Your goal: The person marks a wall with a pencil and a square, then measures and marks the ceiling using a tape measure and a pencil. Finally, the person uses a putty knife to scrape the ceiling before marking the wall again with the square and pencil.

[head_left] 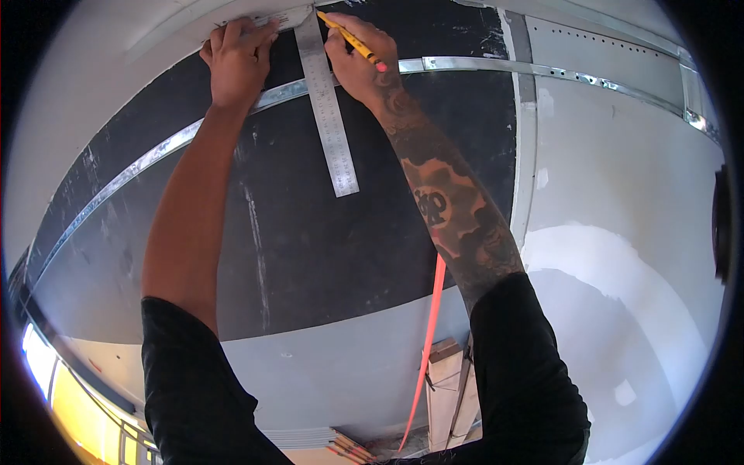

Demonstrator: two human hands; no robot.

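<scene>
My left hand (pixel 239 60), fingers bent, presses the metal square (pixel 327 116) at its upper arm; the long blade hangs across the metal strip (pixel 465 64). My right hand (pixel 363 58) grips the yellow pencil (pixel 350 39), tip beside the square's corner.

- I see a coral strip (pixel 429 333) running down beside wooden boards (pixel 444 395).
- Thin rods (pixel 350 447) show at my view's bottom.
- A bright yellow panel (pixel 81 411) glows lower left.

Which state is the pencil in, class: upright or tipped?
Tipped: the pencil slants in the right hand, its pink eraser lower and right of its tip.
</scene>
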